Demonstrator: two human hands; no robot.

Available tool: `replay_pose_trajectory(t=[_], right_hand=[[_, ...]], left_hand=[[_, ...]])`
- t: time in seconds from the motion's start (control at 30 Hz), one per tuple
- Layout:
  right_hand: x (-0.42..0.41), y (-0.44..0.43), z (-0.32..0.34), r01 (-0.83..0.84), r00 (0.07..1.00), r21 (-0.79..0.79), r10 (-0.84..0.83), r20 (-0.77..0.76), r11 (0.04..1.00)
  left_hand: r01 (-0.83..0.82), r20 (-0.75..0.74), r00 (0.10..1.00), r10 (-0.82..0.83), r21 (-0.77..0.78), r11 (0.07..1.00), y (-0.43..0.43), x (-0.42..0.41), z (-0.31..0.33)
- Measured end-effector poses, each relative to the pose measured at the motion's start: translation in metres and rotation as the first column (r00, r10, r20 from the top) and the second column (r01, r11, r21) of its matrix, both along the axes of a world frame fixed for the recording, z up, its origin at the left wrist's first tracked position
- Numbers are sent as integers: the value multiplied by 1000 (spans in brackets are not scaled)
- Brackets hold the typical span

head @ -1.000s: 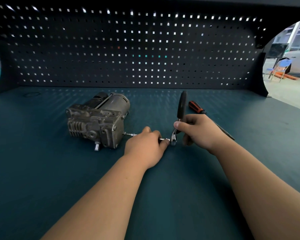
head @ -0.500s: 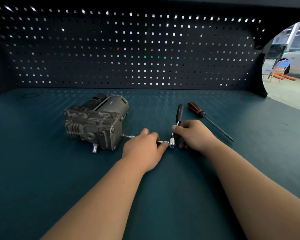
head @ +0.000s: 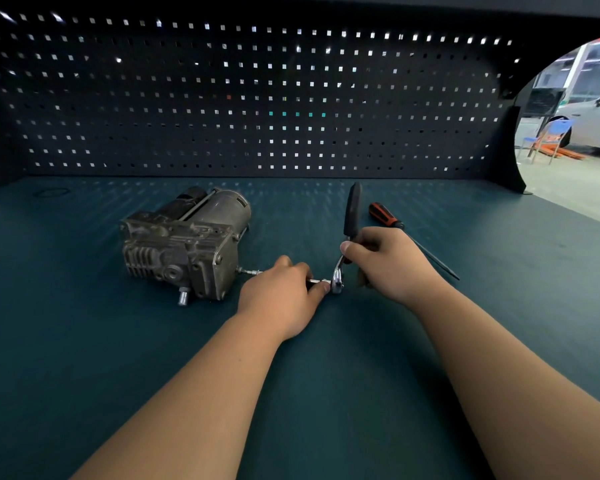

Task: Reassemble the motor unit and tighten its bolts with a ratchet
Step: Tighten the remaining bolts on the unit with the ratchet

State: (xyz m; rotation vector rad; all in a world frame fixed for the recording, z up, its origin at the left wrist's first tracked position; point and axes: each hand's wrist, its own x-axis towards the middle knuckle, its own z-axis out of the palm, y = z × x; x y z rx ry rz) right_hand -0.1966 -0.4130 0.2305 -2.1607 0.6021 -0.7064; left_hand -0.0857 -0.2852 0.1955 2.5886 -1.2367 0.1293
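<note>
Ratchet (head: 351, 218) upright again (in right hand (head: 387, 263))

Grey motor unit (head: 184, 247), black-handled ratchet (head: 351, 216), orange-and-black screwdriver (head: 385, 216), teal bench (head: 84, 341).

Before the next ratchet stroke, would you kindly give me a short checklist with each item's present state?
1. The right hand grips the ratchet handle: ok.
2. The left hand holds the extension bar beside the ratchet head: ok.
3. The bar's far end is seated on a bolt of the motor unit: cannot tell.
4. The motor unit rests on the table: ok.
5. The screwdriver lies apart from the ratchet, to its right: ok.
</note>
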Motion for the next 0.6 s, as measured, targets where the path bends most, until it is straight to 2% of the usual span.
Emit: replay_pose_trajectory(t=[0.13, 0.33, 0.6], right_hand=[[-11, 4, 9, -115, 992, -77, 111, -58, 990], [-20, 2, 16, -270, 949, -94, 248, -196, 958], [-16, -3, 10, -179, 982, -7, 178, -61, 984]], left_hand=[[1, -16, 1000, -1, -2, 1000, 1, 0, 0], [-4, -6, 1000, 4, 2, 1000, 1, 0, 1], [-7, -13, 1000, 6, -25, 1000, 1, 0, -1]])
